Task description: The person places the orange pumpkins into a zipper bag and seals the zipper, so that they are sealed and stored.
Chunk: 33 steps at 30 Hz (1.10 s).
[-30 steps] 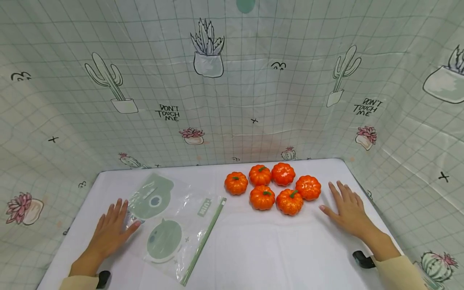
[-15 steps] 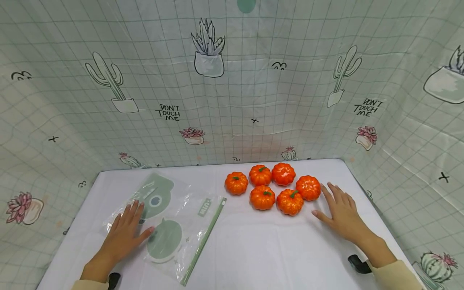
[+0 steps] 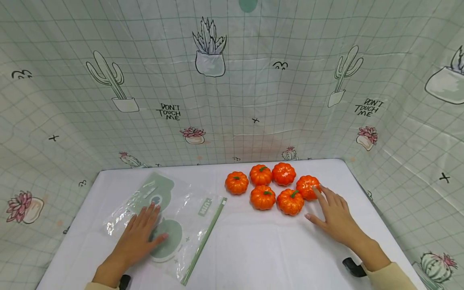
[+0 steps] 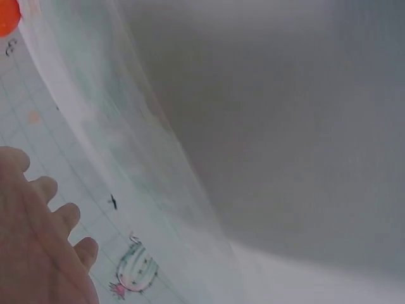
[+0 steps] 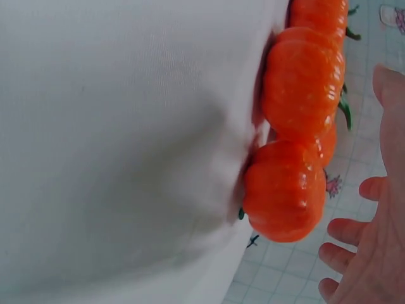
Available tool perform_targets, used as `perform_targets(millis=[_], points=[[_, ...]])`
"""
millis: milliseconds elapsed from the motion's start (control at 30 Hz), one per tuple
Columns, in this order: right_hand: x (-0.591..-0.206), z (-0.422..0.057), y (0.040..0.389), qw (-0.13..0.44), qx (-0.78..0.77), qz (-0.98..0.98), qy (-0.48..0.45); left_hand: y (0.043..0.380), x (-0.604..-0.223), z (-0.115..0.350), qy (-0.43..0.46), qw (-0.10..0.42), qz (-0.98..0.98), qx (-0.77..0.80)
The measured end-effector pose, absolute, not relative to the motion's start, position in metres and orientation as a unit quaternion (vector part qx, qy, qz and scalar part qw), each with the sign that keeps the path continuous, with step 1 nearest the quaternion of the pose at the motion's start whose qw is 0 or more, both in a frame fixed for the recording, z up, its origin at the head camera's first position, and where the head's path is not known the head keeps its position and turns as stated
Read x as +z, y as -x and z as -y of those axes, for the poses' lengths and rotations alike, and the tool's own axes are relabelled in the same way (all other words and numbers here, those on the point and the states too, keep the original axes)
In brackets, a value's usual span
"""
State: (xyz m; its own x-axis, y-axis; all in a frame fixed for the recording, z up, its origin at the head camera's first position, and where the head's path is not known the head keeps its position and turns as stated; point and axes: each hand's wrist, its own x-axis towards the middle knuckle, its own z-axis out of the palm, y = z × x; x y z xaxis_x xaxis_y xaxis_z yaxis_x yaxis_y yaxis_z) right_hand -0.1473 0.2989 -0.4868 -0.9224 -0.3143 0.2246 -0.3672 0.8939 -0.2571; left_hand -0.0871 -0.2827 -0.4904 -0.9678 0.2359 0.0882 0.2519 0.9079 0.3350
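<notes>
A clear zip bag [image 3: 185, 217] with pale green cartoon prints and a green zip strip lies flat on the left of the white table. My left hand [image 3: 135, 239] is over its left part, fingers spread and nearly straight; the left wrist view shows its palm [image 4: 38, 244] at the lower left. Several small orange toy pumpkins, some with green stems, sit grouped at the back right. Fingertips of my right hand [image 3: 337, 219] overlap the rightmost pumpkin [image 3: 306, 186], which shows no stem on top. In the right wrist view, relaxed fingers [image 5: 345, 231] are beside that pumpkin [image 5: 288, 193].
Left of the others sits one pumpkin [image 3: 237, 183]; another with a green stem [image 3: 290, 202] is at the group's front. A patterned curtain [image 3: 235, 88] hangs behind and on both sides of the table [image 3: 250, 249].
My left hand has moved right, from the bag's left edge to over its prints. My right hand has moved left, up to the rightmost pumpkin. Bag and pumpkins stay put.
</notes>
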Motion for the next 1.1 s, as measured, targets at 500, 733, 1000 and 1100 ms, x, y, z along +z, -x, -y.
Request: perform_targets(millis=[500,733,1000,1100], points=[[-0.489,-0.280,0.144,0.089,0.149,0.966,-0.193,0.078,-0.490,0.253,0.145,0.011,0.975,-0.170],[-0.488,-0.274,0.143,0.075,0.151,0.966,-0.197,0.076,-0.492,0.245,0.156,0.015,0.972,-0.174],[-0.487,-0.267,0.143,0.070,0.152,0.965,-0.200,0.072,-0.490,0.234,0.164,0.006,0.971,-0.172],[-0.487,-0.265,0.143,0.065,0.152,0.966,-0.198,0.070,-0.488,0.230,0.168,0.000,0.970,-0.173]])
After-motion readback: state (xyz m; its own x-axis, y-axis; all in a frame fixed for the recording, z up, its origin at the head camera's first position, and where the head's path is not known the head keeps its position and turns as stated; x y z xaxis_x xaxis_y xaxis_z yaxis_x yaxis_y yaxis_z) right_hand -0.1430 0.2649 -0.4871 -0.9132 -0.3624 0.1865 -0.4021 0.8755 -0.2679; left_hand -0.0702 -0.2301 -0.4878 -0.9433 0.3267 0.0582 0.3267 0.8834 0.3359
